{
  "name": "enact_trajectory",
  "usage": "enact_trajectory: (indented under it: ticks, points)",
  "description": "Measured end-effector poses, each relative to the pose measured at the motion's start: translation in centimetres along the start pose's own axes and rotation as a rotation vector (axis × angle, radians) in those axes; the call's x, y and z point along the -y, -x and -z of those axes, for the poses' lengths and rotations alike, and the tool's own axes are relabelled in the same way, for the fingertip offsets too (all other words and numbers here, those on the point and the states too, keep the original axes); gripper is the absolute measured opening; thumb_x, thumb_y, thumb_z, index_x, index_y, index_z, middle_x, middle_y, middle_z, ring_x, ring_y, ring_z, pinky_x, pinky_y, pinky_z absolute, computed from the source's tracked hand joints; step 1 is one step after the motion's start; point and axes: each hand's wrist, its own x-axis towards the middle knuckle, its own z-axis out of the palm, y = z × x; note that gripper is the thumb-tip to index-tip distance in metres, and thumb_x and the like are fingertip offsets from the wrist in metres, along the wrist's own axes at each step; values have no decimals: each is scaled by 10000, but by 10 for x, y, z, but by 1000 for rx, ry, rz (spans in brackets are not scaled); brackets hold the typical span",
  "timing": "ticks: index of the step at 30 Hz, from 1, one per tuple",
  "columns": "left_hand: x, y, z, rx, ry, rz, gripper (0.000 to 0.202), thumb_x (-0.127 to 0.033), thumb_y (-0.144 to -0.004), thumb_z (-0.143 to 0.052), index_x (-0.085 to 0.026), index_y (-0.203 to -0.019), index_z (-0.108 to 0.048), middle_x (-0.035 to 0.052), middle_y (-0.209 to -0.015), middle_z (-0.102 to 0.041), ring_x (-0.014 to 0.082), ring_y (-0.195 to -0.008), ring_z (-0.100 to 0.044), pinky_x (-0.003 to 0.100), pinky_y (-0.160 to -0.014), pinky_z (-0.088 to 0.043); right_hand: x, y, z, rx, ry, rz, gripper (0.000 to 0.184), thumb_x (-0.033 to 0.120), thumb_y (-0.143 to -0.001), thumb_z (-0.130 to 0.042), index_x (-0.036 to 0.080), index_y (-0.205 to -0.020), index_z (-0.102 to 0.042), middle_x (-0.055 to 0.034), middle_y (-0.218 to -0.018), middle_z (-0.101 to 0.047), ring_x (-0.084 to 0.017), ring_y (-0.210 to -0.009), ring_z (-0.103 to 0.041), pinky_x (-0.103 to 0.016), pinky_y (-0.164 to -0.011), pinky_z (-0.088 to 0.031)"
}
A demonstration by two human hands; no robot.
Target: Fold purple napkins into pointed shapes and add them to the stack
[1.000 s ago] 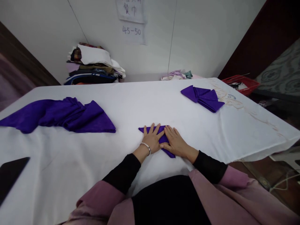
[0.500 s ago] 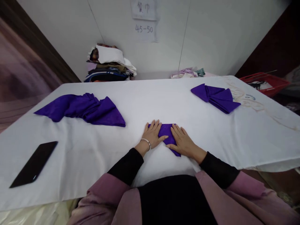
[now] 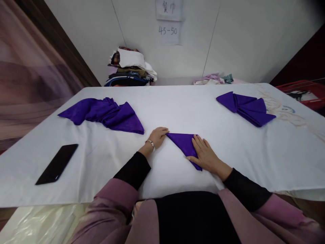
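Note:
A purple napkin (image 3: 184, 142), folded into a small triangle, lies in front of me on the white tablecloth. Its long straight edge faces away from me. At its left corner, my left hand (image 3: 158, 136) has its fingers drawn together on the tip; the thumb is mostly hidden. My right hand (image 3: 204, 155) rests flat over the right side, fingers stretched out and thumb apart, covering part of the cloth. Farther left lies a loosely bunched purple cloth (image 3: 104, 113). A pleated, fan-like purple napkin (image 3: 246, 108) sits toward the back right.
A black phone (image 3: 57, 164) lies on the white tablecloth (image 3: 122, 162) at the left. Behind the table are a pile of folded clothes (image 3: 132, 66) and some pastel cloths (image 3: 210, 79) by the wall. A red basket (image 3: 304, 91) stands beyond the right edge.
My left hand has slid off the napkin's face to its left corner, uncovering more of the triangle. The right hand stays flat on the cloth. The whole view has shifted slightly.

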Motion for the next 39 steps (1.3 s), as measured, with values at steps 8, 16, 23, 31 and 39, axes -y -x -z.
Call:
enact_trajectory:
  ticks: [8, 16, 23, 31, 39]
  points:
    - [2, -8, 4, 16, -64, -31, 248, -186, -823, -493, -252, -935, -705, 21, -1004, -666, 183, -996, -555, 351, -914, -454, 1, 1, 1, 9, 18, 1, 891, 680, -846, -293, 65, -1469, -132, -203, -1509, -195, -307, -1402, -140, -494, -1108, -187]
    - [-7, -8, 9, 72, -219, -28, 283, -213, -886, -412, -231, -951, -688, 42, -982, -654, 196, -948, -538, 345, -871, -452, 0, 1, 2, 24, 24, -4, 903, 693, -838, -293, 59, -1466, -150, -202, -1510, -191, -305, -1404, -134, -493, -1112, -183]
    - [-10, -6, 13, 105, -236, -61, 315, -177, -902, -379, -228, -1005, -673, 58, -1019, -634, 193, -959, -535, 342, -856, -451, 1, 1, 3, 18, 19, -4, 886, 679, -847, -291, 70, -1470, -134, -190, -1513, -192, -304, -1404, -135, -499, -1109, -190]
    - [-15, -4, 10, 74, -323, -15, 315, -183, -907, -381, -222, -1007, -677, 71, -1018, -634, 215, -966, -537, 347, -825, -447, 0, 1, 0, 5, 21, -2, 888, 678, -844, -305, 83, -1475, -115, -179, -1515, -193, -296, -1404, -139, -489, -1113, -190]
    - [-15, -3, 9, 0, -218, 97, 280, -211, -898, -409, -229, -972, -678, 47, -980, -649, 200, -957, -548, 330, -840, -459, 0, 1, 2, 20, 19, -8, 878, 687, -844, -289, 63, -1455, -204, -196, -1504, -216, -297, -1402, -148, -485, -1113, -195]
